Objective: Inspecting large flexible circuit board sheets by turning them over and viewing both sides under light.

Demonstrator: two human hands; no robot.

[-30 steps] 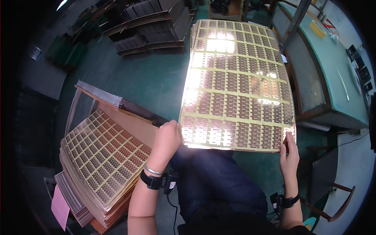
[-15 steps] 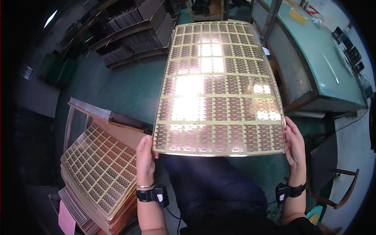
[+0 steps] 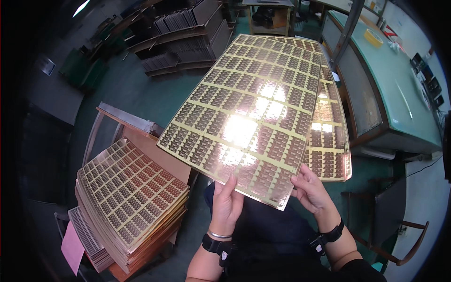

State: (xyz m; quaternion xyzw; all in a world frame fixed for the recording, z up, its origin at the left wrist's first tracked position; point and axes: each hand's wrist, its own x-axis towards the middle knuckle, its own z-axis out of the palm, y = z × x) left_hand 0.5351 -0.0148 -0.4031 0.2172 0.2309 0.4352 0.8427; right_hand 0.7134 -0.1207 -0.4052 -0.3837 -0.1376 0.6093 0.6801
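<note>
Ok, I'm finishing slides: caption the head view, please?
Left hand and right hand hold a panel partly covering another panel, with a stack at left.

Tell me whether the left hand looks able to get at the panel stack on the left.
Probably not without letting go: the left hand holds the upper panel by its near edge, though the panel stack's top looks uncovered.

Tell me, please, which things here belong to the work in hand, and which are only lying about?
Apparently in the work:
patterned panel, held by left hand and right hand
similar panel partly beneath
panel stack, left

Apparently lying about:
yellow roll on green-topped table
chair
</note>
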